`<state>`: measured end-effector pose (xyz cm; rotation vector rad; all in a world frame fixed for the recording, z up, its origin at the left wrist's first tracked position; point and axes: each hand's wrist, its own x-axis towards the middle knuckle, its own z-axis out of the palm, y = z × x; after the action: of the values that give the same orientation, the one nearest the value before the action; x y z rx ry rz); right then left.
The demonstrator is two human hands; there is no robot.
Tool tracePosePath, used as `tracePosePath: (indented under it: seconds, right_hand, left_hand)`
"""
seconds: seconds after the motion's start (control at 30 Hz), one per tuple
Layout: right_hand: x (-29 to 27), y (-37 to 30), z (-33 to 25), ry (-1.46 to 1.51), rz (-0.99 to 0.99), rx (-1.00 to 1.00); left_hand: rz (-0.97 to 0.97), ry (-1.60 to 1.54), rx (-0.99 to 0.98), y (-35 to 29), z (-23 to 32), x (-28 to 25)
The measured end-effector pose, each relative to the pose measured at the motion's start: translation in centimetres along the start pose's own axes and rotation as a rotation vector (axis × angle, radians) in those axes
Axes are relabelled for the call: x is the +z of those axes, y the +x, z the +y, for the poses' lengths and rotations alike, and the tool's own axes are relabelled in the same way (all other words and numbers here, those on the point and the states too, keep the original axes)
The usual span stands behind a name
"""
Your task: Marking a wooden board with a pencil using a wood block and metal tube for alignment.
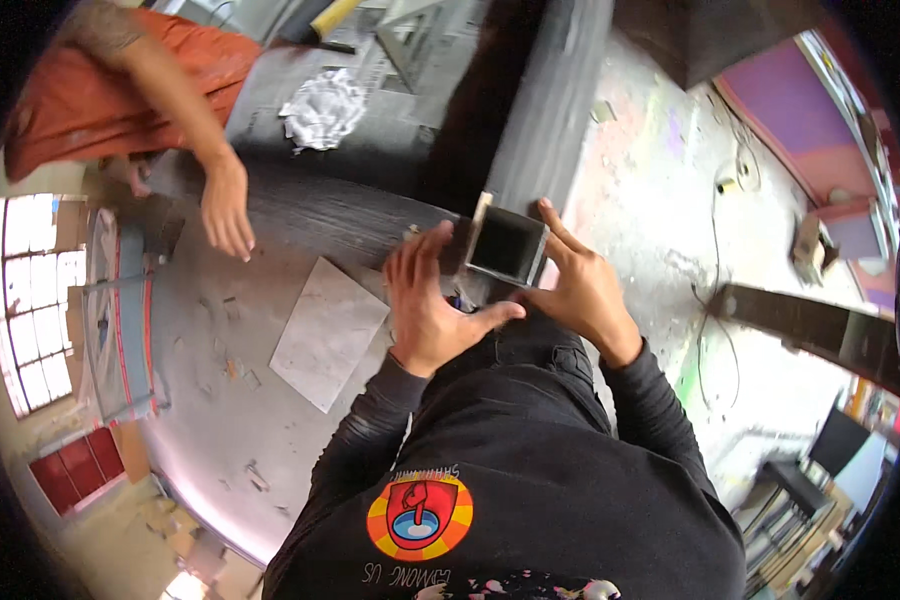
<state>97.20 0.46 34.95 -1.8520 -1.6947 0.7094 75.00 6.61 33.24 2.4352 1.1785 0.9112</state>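
Observation:
A long square metal tube (552, 105) runs from the far side toward me, its hollow dark end (510, 245) facing up at me. At that end my right hand (585, 290) grips the right side, index finger stretched along the wall and thumb at the near corner. My left hand (425, 300) is beside the tube's left corner, slightly blurred, with fingers and thumb apart. A second dark metal beam (315, 205) meets the tube from the left; my left fingertips are close to it, and whether they touch cannot be made out.
Across the beam at left is another person in orange clothing (200, 70), one hand (226, 205) hanging over the floor. A crumpled white cloth (325, 108) lies inside the frame. On the floor is a pale flat sheet (330, 335). A dark beam (810, 335) and a cable (715, 250) are at right.

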Motion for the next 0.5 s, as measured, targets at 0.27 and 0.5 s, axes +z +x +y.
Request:
tracePosePath:
  seconds: [0.27,0.5]
  right_hand:
    - [-4.5,4.7,3.4,0.015,-0.142,-0.281]
    - [-5.7,15.6,6.8,0.229,-0.191,-0.559]
  left_hand:
    - [0.055,0.072,-0.179,-0.3,2.2,1.4]
    - [0.236,-0.146,-0.485,-3.3,2.0,4.7]
